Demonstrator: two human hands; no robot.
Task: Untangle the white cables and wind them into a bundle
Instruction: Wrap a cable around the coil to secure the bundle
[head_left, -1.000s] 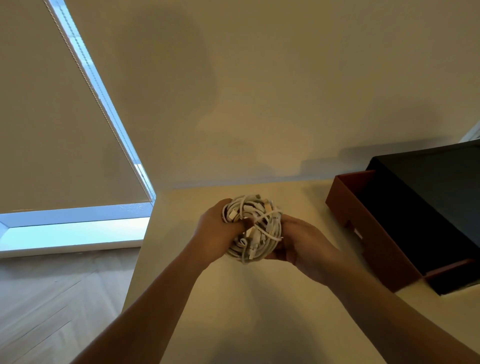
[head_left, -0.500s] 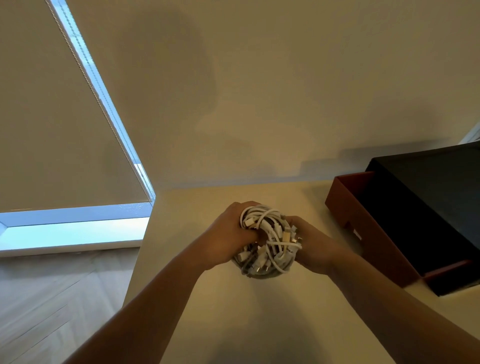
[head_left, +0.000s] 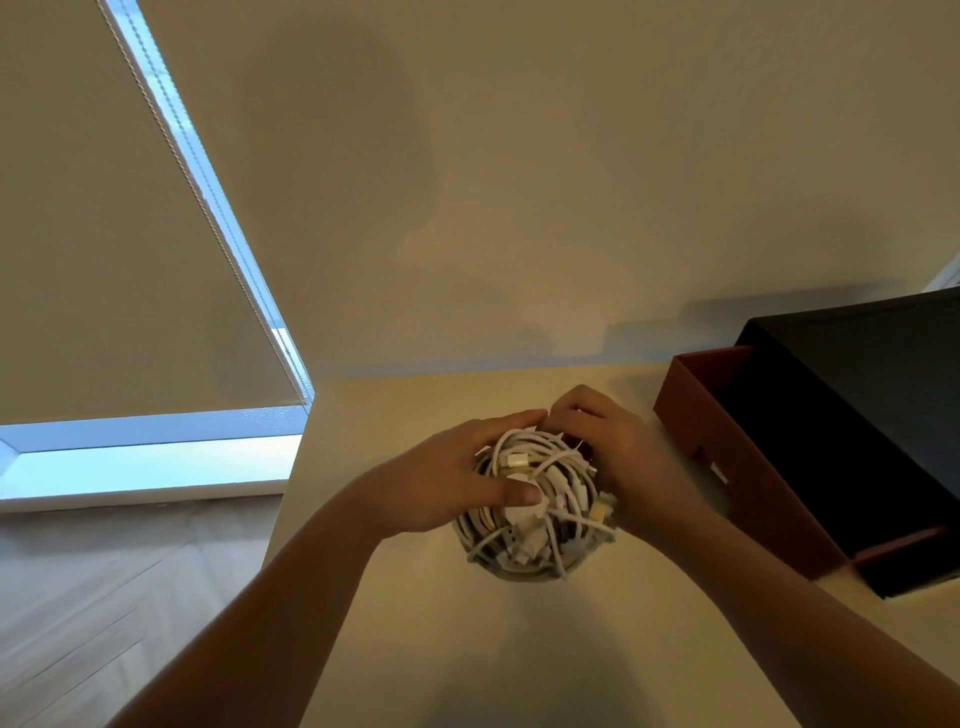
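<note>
My one view is the head camera, worn high, facing forward and down over the table (head_left: 441, 649); the lens is wide, so the wall (head_left: 571, 182) fills the far upper half; both forearms come in from the near edge; the left hand (head_left: 447, 478) and right hand (head_left: 623, 452) hold the cables (head_left: 561, 499) close under the lens, just right of centre; the box (head_left: 753, 467) lies to the right, cut by the frame edge; the blind (head_left: 104, 234) and floor (head_left: 104, 597) take the left side.
</note>
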